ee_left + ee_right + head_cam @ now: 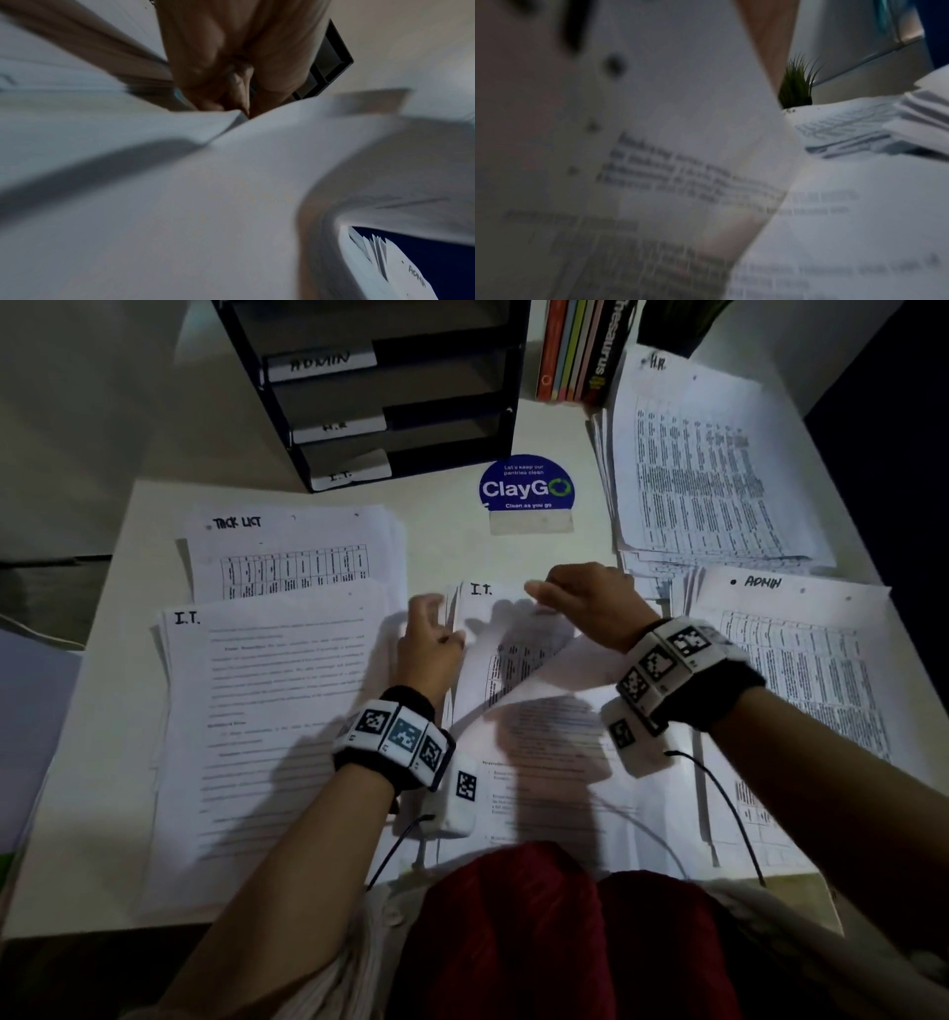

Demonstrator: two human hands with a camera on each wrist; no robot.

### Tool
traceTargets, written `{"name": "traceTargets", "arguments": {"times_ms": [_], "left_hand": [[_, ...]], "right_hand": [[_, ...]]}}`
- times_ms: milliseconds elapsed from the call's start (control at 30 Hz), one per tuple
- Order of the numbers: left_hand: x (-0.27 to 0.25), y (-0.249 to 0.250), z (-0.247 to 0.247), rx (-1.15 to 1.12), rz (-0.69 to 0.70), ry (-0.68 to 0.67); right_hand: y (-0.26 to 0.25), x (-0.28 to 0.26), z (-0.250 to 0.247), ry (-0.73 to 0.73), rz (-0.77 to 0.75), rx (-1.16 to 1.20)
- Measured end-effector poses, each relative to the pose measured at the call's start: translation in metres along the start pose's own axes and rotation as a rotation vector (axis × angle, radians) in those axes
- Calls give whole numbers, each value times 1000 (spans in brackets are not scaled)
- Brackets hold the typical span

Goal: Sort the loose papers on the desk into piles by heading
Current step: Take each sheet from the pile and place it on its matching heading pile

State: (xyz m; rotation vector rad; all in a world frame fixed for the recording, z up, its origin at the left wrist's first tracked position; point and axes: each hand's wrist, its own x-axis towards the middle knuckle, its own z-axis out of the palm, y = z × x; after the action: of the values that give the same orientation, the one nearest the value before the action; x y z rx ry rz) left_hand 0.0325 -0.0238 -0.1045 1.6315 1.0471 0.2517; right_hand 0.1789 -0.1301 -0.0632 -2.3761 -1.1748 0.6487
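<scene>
At desk middle, I.T. sheet [506,629] lifted: top edge pinched by right hand [590,603], left edge gripped by left hand [429,642]. I.T. pile [267,690] waits at 9 o'clock (same heading, so likely home).

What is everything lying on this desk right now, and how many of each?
Desk: one, white, under everything.
Paper piles: five, white. "TASK LIST" pile far left; "I.T." pile near left; middle pile in front of the person; "ADMIN" pile near right; "H.R." pile far right.
"I.T." sheet: one, white, lifted over the middle pile.
Tray rack: one, black, far centre, labels ADMIN, H.R., I.T.
Books: several, upright, far right of the rack.
ClayGo sign: one, blue, centre.
Plant: one, green, far right.
Left hand: grips the sheet's left edge.
Right hand: pinches its top edge.
</scene>
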Motion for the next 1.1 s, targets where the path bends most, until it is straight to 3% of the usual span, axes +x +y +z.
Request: {"name": "traceTargets", "arguments": {"times_ms": [133, 200, 267, 367, 533, 667, 900, 1000, 1100], "left_hand": [[-5, 2, 0, -39, 73, -81], [-7, 7, -2, -154, 2, -162], [-5, 5, -3, -209, -92, -259], [3, -12, 4, -155, -89, -314], [-12, 8, -2, -137, -164, -253], [-12, 8, -2, -112, -184, -167], [-7, 3, 0, -195, -187, -205], [-6, 4, 2, -143, -186, -235], [-4, 2, 4, -86, -179, -298]], "right_hand": [[2, -5, -26, -66, 17, 105], [6, -9, -33, -106, 20, 145], [9, -11, -36, -234, 48, 146], [14, -11, -32, -331, 27, 49], [8, -4, -4, 6, -81, 71], [3, -9, 4, 174, -76, 82], [9, -21, 8, 207, -204, 13], [1, -16, 13, 249, -180, 35], [-4, -8, 19, 186, -173, -77]]}}
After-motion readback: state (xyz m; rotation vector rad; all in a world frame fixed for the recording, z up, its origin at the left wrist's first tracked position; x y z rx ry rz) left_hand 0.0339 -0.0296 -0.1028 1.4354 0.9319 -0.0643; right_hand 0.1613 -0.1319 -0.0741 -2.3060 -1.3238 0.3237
